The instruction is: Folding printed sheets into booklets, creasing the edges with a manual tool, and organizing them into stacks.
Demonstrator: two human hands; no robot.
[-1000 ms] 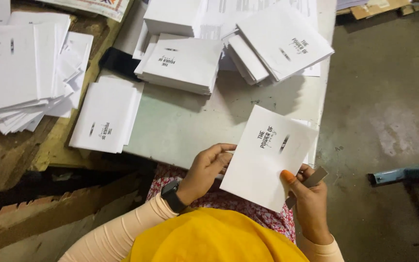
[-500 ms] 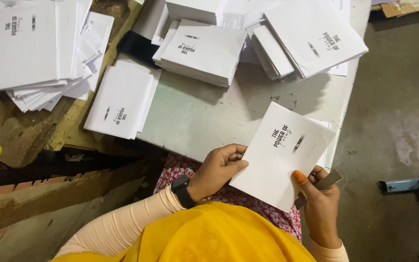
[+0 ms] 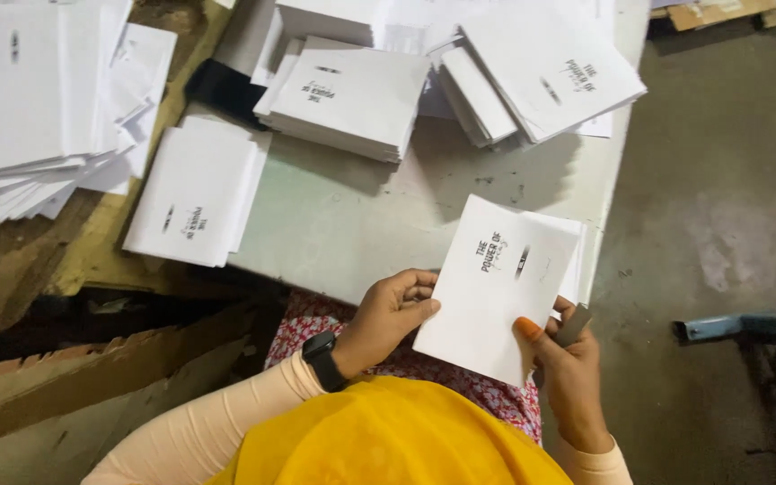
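Note:
A thin stack of white printed sheets (image 3: pixel 500 286) is held over the front edge of the grey table (image 3: pixel 343 220). My left hand (image 3: pixel 390 314), with a black watch on the wrist, pinches the stack's left edge. My right hand (image 3: pixel 569 368) grips the lower right corner, an orange cover on the thumb. A small grey flat tool (image 3: pixel 573 325) is tucked in the right hand's fingers behind the sheets. A yellow head covering fills the bottom of the view.
Several piles of the same white printed sheets lie on the table: one at the middle (image 3: pixel 352 99), one at the back right (image 3: pixel 550 67), one at the left edge (image 3: pixel 195 193). A larger messy pile (image 3: pixel 38 108) sits far left. A blue metal bar (image 3: pixel 747 325) lies on the floor.
The view has shifted slightly; both hands keep the stack in about the same grip, held slightly closer to my body.

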